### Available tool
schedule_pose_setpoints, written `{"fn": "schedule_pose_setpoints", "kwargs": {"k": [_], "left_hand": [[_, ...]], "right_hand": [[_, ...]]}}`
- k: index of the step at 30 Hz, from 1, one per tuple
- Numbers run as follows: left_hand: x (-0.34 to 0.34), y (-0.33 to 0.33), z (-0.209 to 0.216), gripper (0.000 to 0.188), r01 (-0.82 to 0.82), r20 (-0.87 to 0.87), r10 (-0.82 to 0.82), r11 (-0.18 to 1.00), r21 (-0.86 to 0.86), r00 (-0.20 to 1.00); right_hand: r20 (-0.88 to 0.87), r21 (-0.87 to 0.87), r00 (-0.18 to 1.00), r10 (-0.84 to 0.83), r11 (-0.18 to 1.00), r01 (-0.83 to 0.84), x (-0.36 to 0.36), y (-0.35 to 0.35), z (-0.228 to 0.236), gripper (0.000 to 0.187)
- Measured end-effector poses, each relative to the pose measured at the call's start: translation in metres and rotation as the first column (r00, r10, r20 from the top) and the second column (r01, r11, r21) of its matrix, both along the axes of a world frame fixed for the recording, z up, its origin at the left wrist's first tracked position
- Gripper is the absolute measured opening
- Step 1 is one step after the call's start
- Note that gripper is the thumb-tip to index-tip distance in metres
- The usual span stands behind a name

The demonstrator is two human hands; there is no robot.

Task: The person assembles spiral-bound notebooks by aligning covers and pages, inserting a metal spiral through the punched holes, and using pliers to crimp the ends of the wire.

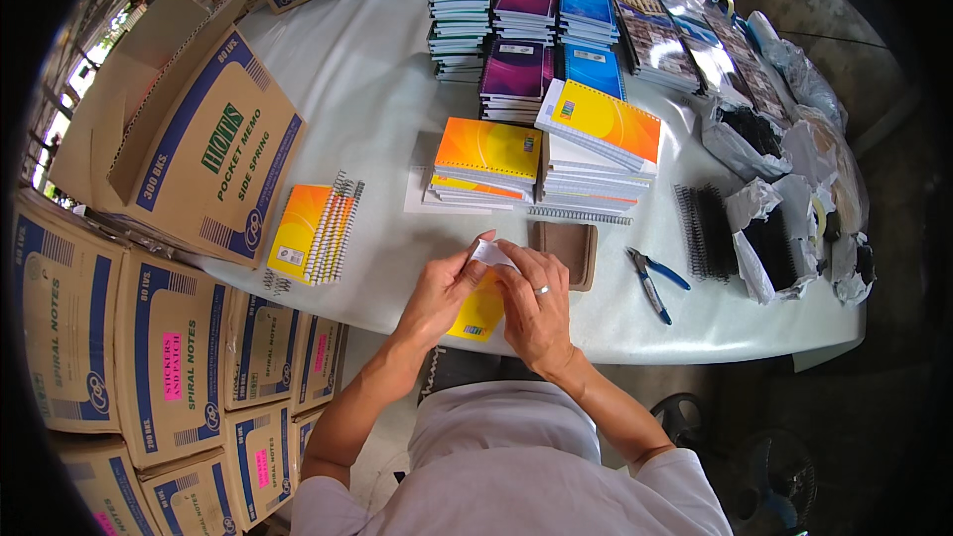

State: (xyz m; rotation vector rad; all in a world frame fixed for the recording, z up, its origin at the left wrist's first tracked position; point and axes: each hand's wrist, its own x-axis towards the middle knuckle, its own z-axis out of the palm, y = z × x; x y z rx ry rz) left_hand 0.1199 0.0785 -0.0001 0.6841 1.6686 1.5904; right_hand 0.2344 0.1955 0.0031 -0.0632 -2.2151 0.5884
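My left hand point(437, 296) and my right hand point(534, 300) meet at the table's near edge, both gripping a small yellow-covered notebook point(479, 313) with its white pages fanned up between the thumbs. A ring sits on one finger of my right hand. Just left of my hands lies a row of bound yellow and orange spiral notebooks point(316, 231). Behind my hands stand stacks of orange and yellow notebooks point(488, 161).
Blue-handled pliers point(650, 282) lie to the right, beside a brown pad point(569, 249) and black spiral coils point(707, 228) in torn bags. Purple and blue notebook stacks point(524, 60) fill the far table point(367, 79). Cardboard cartons point(204, 154) are piled at left. Another person's hands appear at the far edge.
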Motion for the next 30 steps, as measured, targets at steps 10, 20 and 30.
{"fn": "schedule_pose_setpoints", "kwargs": {"k": [10, 20, 30], "left_hand": [[0.002, -0.001, -0.005, 0.051, 0.001, 0.023, -0.002, 0.999, 0.032, 1.000], [0.004, -0.003, -0.008, 0.050, -0.012, -0.050, 0.014, 1.000, 0.028, 0.999], [0.004, -0.002, -0.012, 0.048, 0.007, -0.081, -0.002, 0.998, 0.062, 0.997]], "right_hand": [[0.022, 0.016, 0.999, 0.050, 0.999, -0.051, 0.003, -0.001, -0.005, 0.037], [0.017, -0.011, 0.997, 0.070, 0.997, -0.070, -0.002, 0.003, 0.004, 0.038], [-0.004, 0.069, 0.993, 0.116, 0.991, -0.115, 0.003, 0.003, -0.006, 0.045]]}}
